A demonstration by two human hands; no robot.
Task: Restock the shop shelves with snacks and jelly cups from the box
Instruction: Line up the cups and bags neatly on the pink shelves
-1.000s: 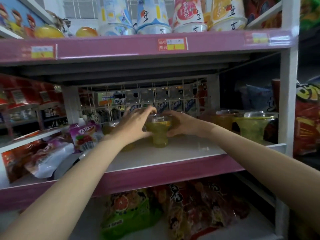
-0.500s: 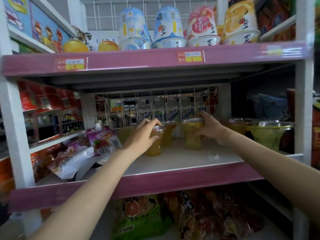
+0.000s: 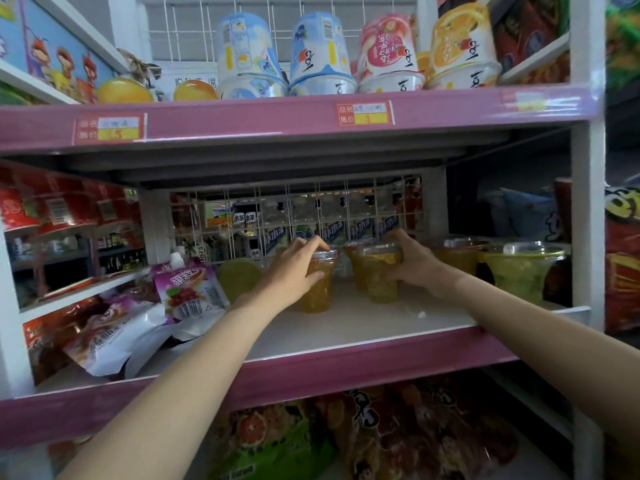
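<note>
We record a pink-edged middle shelf [image 3: 346, 362], white on top, carrying the stock. Along its left edge lie purple pouches [image 3: 187, 289]; near its right edge stands a green jelly cup [image 3: 523, 271] with a darker yellow one just beside it. Toward the back, at the middle, we count a cluster of yellow jelly cups. Our left hand [image 3: 294, 275] grips the orange-yellow jelly cup [image 3: 317, 289] from above, fingers curled over its clear lid. Our right hand [image 3: 414, 265] holds a second yellow jelly cup [image 3: 379, 271] by its side, thumb and fingers wrapped round the rim. Both cups appear to stand on the shelf, though their bases are dim. A round green item [image 3: 239, 277] sits just left of the left hand.
</note>
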